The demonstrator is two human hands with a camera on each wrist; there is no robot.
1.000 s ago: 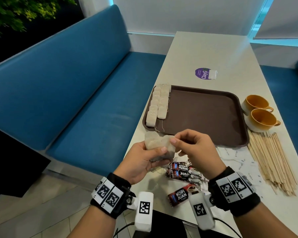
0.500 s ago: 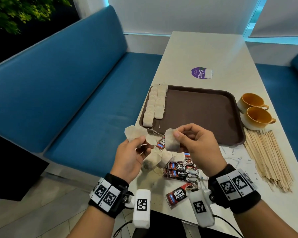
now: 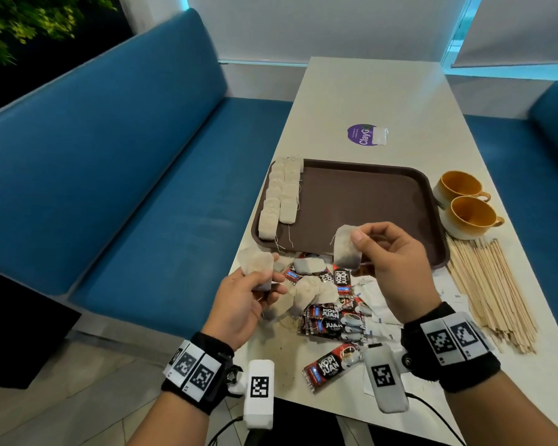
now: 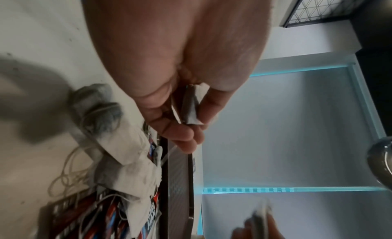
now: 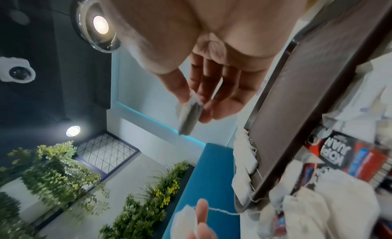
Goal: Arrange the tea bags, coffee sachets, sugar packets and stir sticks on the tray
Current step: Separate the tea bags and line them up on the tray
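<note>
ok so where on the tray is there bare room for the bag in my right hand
Most of the tray is bare: everything right of the two tea bag rows across to the rim by the cups. Crowded: the table in front of the tray, heaped with sachets and loose bags.

One second ago both hands met over one clump of pale paper tea bags, just in front of the near edge of the dark brown plastic tray [image 3: 361, 201]. Now the hands are apart. The right hand [image 3: 390, 262] has risen and moved forward, so the single pale tea bag [image 3: 347, 249] pinched between its thumb and fingers now hangs over the tray's near edge. The left hand [image 3: 245, 300] has drawn away toward the tray's near-left corner, gripping its own pale tea bag [image 3: 257, 267]. Loose pale tea bags [image 3: 313, 292], earlier hidden behind the hands, now show on the counter below the tray.
</note>
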